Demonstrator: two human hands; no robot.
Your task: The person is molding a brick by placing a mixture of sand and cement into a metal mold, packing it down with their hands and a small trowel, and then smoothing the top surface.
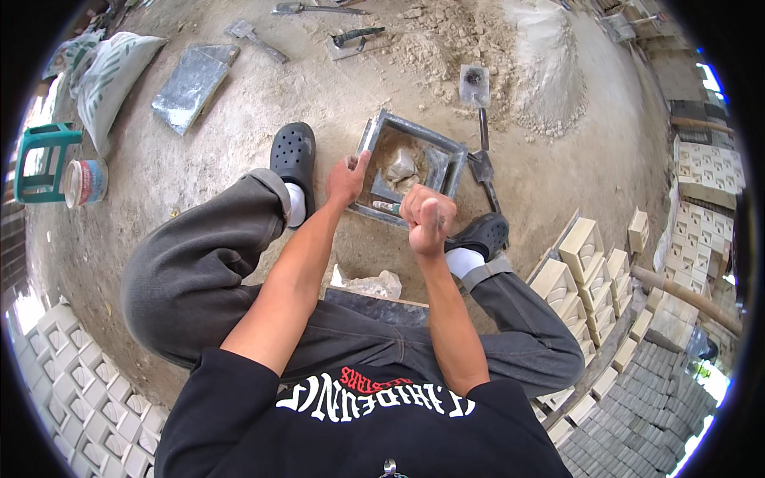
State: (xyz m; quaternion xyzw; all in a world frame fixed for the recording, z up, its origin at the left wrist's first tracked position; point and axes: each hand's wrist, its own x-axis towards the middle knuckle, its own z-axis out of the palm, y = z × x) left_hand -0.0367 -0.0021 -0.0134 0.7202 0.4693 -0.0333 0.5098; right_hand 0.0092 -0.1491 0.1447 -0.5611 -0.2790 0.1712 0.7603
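On the ground between my feet sits a square, grey metal-looking mold (pixel 420 126) with raised walls. My left hand (pixel 345 182) is closed on its left wall, thumb along the rim. Inside the mold lies a pale, dusty bundle (pixel 401 165), perhaps cloth or a bag, beside an inner grey block (pixel 435 166). Over the near right part of the mold, my right hand (pixel 429 217) is clenched in a fist. A small whitish cylinder with red marks (pixel 386 207) shows beside that fist; whether the fist holds it is hidden.
A small shovel (pixel 483 127) lies right of the mold, by heaps of pale powder (pixel 550 72). Flat slabs (pixel 191 88), a hammer-like tool (pixel 256 40), a green stool (pixel 48 159) and a bucket (pixel 85 183) stand left. Stacked cream blocks (pixel 586 255) fill the right.
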